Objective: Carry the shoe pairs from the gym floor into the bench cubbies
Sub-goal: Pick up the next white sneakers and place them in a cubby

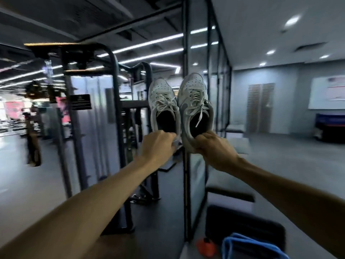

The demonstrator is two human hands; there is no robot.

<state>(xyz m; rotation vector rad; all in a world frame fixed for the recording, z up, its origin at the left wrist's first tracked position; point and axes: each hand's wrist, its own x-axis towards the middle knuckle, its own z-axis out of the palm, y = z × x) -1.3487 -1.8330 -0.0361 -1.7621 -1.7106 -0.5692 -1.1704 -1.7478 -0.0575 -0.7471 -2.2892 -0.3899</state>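
Left hand (157, 144): fingers curled over the heel rim of the left white sneaker (164, 105), gripping it, arm stretched forward. Right hand (212, 146): fingers curled into the heel opening of the right white sneaker (195, 105), gripping it likewise. The two shoes are held up in the air side by side, just touching, toes up, laced, dark insoles showing; one loose lace end hangs into the right shoe's opening.

Room: a gym, blurred by motion. Grey floor (280, 157) to the right and left. Black exercise machine frame (87, 109) left of centre, behind the shoes. Black-framed glass partition (186, 165) running down the middle. Ceiling with long strip lights (149, 42) on the left, round spot lights on the right. Whiteboard (326, 94) on the far right wall. Wooden double door (260, 107) at the back. Black padded bench (244, 219) at lower right, with a blue folded cloth (248, 247) and a small orange object (206, 246) beside it.
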